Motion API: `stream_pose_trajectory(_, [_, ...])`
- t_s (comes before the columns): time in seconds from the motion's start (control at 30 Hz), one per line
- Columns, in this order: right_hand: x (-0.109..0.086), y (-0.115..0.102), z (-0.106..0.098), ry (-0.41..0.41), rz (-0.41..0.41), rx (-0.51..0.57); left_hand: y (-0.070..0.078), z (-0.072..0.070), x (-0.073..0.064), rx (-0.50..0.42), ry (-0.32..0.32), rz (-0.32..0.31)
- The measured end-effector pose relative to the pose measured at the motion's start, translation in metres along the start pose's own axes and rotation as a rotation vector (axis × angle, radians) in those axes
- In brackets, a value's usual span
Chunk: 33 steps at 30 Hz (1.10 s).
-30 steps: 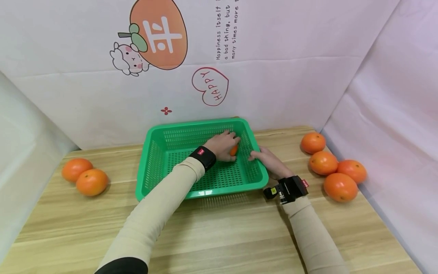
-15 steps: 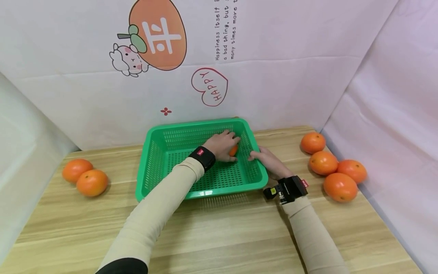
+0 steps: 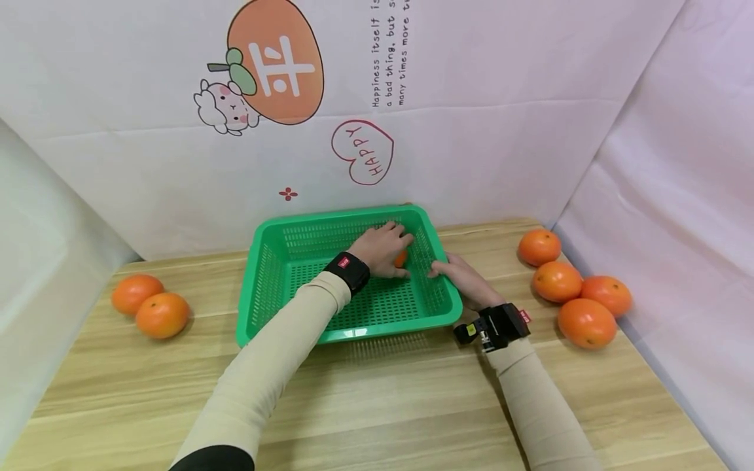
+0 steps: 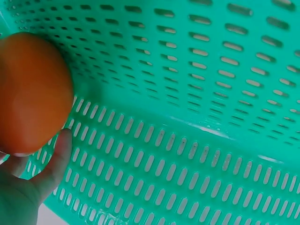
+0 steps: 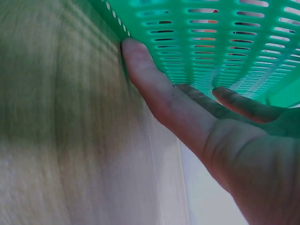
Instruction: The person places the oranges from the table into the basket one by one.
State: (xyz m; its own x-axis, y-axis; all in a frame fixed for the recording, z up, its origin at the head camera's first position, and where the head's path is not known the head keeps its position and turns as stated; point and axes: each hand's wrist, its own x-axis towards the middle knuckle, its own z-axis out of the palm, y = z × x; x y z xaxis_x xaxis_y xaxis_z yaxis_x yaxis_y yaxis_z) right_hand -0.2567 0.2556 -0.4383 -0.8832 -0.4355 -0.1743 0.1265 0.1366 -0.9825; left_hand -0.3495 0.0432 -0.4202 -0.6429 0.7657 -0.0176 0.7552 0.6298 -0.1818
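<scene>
Orange fruit (image 4: pixel 33 93) inside green basket (image 3: pixel 377 329), near its right wall, under left hand (image 3: pixel 379 252); left grip clamped round fruit. Right hand (image 3: pixel 466 278) pinches basket's right wall, thumb inside. Worktop (image 3: pixel 377 405) bears two loose fruits (image 3: pixel 163 315) left of basket, four outlying fruits (image 3: pixel 586 324) right.

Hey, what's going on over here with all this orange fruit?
A person is reaching into a green basket with their left hand, whose fingers are around an orange fruit inside. Their right hand grips the basket's right side, thumb over the rim. On the table, two more fruits sit to the left of the basket and a group of four to the right.
</scene>
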Motion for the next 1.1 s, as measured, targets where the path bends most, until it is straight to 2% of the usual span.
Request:
stream_pose_trajectory(0.37, [-0.001, 0.001, -0.001, -0.004, 0.004, -0.011, 0.0, -0.005, -0.004, -0.013, 0.032, 0.009])
stream_pose_trajectory(0.87, [-0.003, 0.0, -0.001, -0.006, 0.0, -0.005, -0.007, -0.017, -0.011, -0.067, 0.075, -0.034])
stream_pose_trajectory(1.1, [-0.003, 0.0, -0.001, 0.0, 0.0, -0.008, -0.011, -0.027, -0.017, -0.104, 0.111, -0.037])
